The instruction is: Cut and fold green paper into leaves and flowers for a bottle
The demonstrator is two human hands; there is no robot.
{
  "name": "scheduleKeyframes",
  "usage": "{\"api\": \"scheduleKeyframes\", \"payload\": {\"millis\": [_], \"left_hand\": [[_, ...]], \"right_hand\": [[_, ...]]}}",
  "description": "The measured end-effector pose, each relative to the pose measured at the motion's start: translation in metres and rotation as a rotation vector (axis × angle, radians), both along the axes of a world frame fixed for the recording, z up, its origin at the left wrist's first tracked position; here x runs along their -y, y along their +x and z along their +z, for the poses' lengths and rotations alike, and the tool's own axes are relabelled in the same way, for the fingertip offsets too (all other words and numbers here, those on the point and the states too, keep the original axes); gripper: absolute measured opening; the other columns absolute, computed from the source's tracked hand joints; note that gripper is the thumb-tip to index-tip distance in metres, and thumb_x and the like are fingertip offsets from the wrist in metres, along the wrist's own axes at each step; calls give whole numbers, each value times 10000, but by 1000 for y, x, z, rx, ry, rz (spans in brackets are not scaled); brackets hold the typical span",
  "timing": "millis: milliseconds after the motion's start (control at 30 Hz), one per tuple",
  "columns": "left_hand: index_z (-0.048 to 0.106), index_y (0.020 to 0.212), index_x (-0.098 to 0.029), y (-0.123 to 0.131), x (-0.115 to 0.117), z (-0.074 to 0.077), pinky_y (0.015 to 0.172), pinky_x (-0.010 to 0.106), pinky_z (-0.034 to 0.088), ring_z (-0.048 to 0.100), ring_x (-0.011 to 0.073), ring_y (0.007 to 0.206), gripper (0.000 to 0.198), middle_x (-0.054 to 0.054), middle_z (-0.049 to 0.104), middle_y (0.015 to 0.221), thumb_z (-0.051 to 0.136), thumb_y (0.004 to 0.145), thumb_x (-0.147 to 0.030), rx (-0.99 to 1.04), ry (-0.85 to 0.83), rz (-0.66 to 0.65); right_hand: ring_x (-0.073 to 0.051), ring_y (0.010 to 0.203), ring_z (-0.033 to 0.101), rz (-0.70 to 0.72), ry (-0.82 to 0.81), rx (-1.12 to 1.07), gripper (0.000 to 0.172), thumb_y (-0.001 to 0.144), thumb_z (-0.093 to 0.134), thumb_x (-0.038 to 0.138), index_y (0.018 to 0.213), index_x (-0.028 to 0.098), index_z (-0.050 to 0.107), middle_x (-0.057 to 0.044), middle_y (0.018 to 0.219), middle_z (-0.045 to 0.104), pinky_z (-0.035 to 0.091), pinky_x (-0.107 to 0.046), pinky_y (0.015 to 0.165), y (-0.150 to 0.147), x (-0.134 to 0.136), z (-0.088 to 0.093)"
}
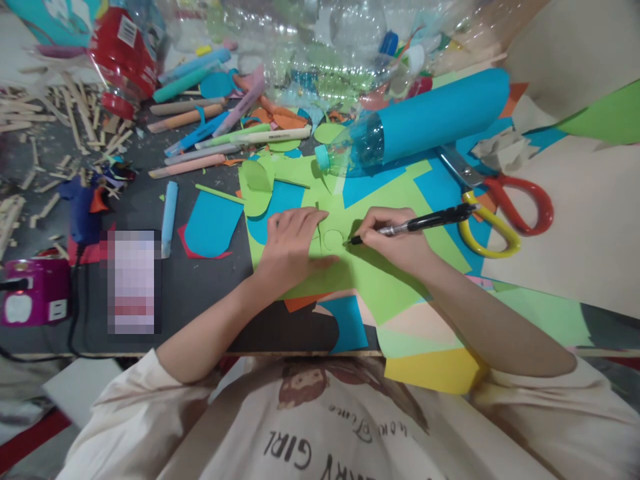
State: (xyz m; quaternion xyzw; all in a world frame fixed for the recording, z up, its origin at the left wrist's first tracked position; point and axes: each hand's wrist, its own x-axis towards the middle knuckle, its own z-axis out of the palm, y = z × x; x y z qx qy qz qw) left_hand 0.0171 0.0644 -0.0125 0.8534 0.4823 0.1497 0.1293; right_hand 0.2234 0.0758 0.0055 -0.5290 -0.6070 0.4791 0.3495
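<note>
Gripped in my right hand [395, 235] is a black pen [425, 219], its tip on a light green paper sheet [400, 280]. Just left of the tip, a small circle [333, 240] is drawn on the sheet. My left hand [295, 243] lies flat with fingers stretched out, pressing on the same paper. Cut green pieces [257, 187] and blue paper lie beyond that hand. To the right rest scissors [467, 175] with one red and one yellow handle, and behind them a clear bottle [357, 140] wrapped in blue paper [445, 117].
Several markers [200, 127] lie at the back left, near a red bottle [123, 60] and scattered wooden sticks [75, 107]. A blue glue gun [83, 207], a purple power socket [35, 293] and a phone [134, 283] occupy the left. Clear plastic bottles [350, 27] pile up at the back.
</note>
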Motion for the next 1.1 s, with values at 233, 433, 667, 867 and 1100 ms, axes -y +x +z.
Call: {"api": "scheduleKeyframes", "payload": {"millis": [233, 433, 667, 867, 1100], "left_hand": [[563, 1260, -173, 0, 2, -4, 973, 443, 378, 570, 342, 1174, 542, 171, 646, 1235, 661, 831, -490, -14, 59, 23], [563, 1245, -175, 0, 2, -2, 945, 433, 388, 573, 334, 1157, 503, 165, 651, 1216, 645, 844, -466, -21, 55, 31], [561, 1249, -198, 0, 1, 0, 950, 446, 384, 563, 342, 1167, 491, 162, 643, 1217, 645, 848, -468, -18, 16, 32], [536, 1264, -165, -1, 1, -3, 953, 450, 375, 549, 346, 1166, 514, 181, 628, 1230, 627, 861, -471, -2, 35, 9], [545, 1251, -156, 0, 2, -4, 942, 441, 375, 563, 339, 1154, 492, 181, 642, 1213, 625, 862, -446, -7, 65, 17]], "right_hand": [[-128, 501, 515, -62, 41, -48, 122, 692, 581, 200, 572, 217, 567, 1, 552, 604, 391, -260, 484, -1, 3, -2], [-100, 472, 462, 200, 139, 10, 189, 798, 579, 234, 612, 208, 588, 5, 560, 616, 348, -250, 479, -9, 12, -2], [-94, 459, 454, 186, 167, 11, 201, 779, 551, 197, 578, 206, 547, 12, 527, 577, 330, -240, 460, -8, 11, -4], [-87, 451, 441, 146, 151, -2, 181, 760, 552, 205, 578, 199, 547, 10, 529, 580, 323, -227, 443, -8, 11, -3], [-91, 452, 455, 105, 170, 47, 180, 722, 545, 161, 552, 206, 509, 16, 511, 550, 332, -226, 446, -5, 11, -5]]}}
